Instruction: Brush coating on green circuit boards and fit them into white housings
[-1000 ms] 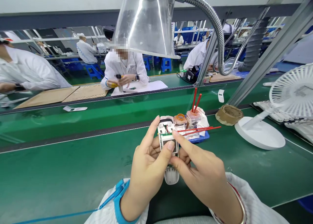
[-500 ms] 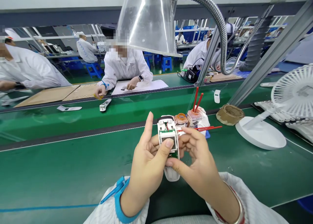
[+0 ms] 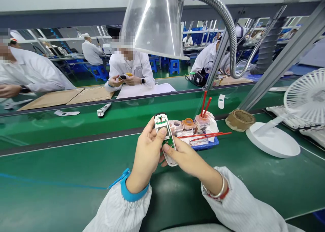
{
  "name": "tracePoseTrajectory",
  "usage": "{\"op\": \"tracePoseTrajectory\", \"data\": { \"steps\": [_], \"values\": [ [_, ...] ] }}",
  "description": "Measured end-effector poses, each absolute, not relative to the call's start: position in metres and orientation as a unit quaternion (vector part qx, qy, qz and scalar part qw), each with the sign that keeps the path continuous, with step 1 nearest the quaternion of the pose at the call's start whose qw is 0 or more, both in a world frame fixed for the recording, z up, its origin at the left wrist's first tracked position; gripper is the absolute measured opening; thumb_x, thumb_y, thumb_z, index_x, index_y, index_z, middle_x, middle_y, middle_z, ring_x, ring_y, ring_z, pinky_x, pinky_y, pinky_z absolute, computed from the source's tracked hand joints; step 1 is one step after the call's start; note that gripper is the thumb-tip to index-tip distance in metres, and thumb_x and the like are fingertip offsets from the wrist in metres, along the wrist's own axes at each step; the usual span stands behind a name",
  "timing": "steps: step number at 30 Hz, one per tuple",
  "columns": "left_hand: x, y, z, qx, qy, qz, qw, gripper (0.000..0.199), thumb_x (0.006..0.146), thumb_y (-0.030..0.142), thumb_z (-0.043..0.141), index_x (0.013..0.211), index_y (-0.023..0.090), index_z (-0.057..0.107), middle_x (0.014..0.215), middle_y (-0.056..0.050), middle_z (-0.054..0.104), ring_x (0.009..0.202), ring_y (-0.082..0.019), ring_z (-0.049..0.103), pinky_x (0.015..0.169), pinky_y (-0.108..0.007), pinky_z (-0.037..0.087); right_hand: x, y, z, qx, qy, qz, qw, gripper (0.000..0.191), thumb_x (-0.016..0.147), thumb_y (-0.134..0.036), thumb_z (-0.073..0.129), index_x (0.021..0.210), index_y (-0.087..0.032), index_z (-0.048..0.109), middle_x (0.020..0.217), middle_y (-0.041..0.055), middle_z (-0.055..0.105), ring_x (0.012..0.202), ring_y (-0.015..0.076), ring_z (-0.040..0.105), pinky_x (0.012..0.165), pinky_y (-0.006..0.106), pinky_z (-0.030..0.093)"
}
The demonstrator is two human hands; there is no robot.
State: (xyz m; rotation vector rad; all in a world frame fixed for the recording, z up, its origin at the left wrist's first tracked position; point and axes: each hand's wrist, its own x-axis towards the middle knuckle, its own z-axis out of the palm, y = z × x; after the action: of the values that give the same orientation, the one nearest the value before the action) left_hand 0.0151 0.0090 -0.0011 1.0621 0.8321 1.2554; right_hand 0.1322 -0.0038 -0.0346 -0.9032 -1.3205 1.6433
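Both hands hold a white handheld device (image 3: 168, 142), its casing open on the face toward me. A green circuit board and a small grey screen show inside; the top end is black. My left hand (image 3: 147, 154) wraps the upper left side, thumb pressed on the screen. On the lower right side, my right hand (image 3: 186, 154) grips it with the thumb near the board. Fingers behind the casing are partly hidden. The device is tilted, top end to the left, above the green bench (image 3: 76, 164).
Right of my hands, a blue tray (image 3: 209, 143) holds small jars and red sticks (image 3: 207, 107). Beyond it are a brown ring (image 3: 240, 119) and a white fan (image 3: 274, 140). A green belt (image 3: 132, 115) carries a device (image 3: 104, 110) and white covers. A clear lamp shade (image 3: 157, 25) hangs overhead.
The device has moved left and slightly up, its top tilting left. My right hand has closed in around its lower part. Parts on the belt have shifted left. A co-worker opposite has raised both hands around an object.
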Motion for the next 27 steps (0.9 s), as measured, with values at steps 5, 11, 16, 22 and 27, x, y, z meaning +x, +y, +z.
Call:
{"op": "tracePoseTrajectory", "data": {
  "steps": [5,11,16,22,27],
  "values": [
    [0.004,0.07,-0.011,0.421,0.353,0.578,0.603,0.045,0.073,0.031,0.07,0.113,0.016,0.056,0.088,-0.007,0.07,0.076,-0.018,0.065,0.051,-0.021,0.05,0.124,0.041,-0.031,-0.4,-0.503,0.654,0.399,0.037,0.095,-0.047,0.036,0.105,-0.015,0.05,0.089,0.0068,0.062,0.077,0.0158,0.064,0.071,0.03,0.053],
    [-0.004,0.158,-0.009,0.44,0.302,0.567,0.627,0.019,0.076,0.025,0.067,0.086,0.009,0.064,0.083,-0.009,0.069,0.077,-0.018,0.065,0.072,-0.031,0.051,0.121,0.107,-0.009,-0.471,-0.527,0.615,0.35,0.032,0.092,-0.038,0.048,0.109,-0.012,0.054,0.1,0.007,0.059,0.085,0.0166,0.06,0.074,0.035,0.052],
    [0.019,0.21,-0.01,0.454,0.247,0.551,0.655,0.018,0.086,0.026,0.056,0.096,0.012,0.06,0.092,-0.004,0.064,0.08,-0.016,0.062,0.071,-0.035,0.052,0.131,0.166,0.009,-0.591,-0.541,0.528,0.282,0.029,0.09,-0.032,0.053,0.113,-0.013,0.053,0.109,0.008,0.056,0.092,0.0189,0.058,0.078,0.038,0.051],
    [0.041,0.259,-0.021,0.456,0.169,0.517,0.705,0.022,0.086,0.027,0.055,0.102,0.013,0.058,0.098,-0.006,0.062,0.081,-0.016,0.061,0.07,-0.034,0.053,0.138,0.207,0.018,-0.684,-0.535,0.447,0.215,0.029,0.09,-0.032,0.053,0.113,-0.014,0.053,0.11,0.0082,0.055,0.093,0.0191,0.058,0.078,0.038,0.051],
    [0.046,0.282,-0.032,0.448,0.159,0.49,0.731,0.024,0.086,0.028,0.055,0.105,0.013,0.057,0.101,-0.006,0.061,0.083,-0.017,0.061,0.07,-0.035,0.053,0.134,0.221,0.006,-0.717,-0.517,0.412,0.22,0.031,0.09,-0.032,0.053,0.115,-0.014,0.052,0.112,0.0085,0.055,0.094,0.0197,0.057,0.079,0.039,0.051]
  ]
}}
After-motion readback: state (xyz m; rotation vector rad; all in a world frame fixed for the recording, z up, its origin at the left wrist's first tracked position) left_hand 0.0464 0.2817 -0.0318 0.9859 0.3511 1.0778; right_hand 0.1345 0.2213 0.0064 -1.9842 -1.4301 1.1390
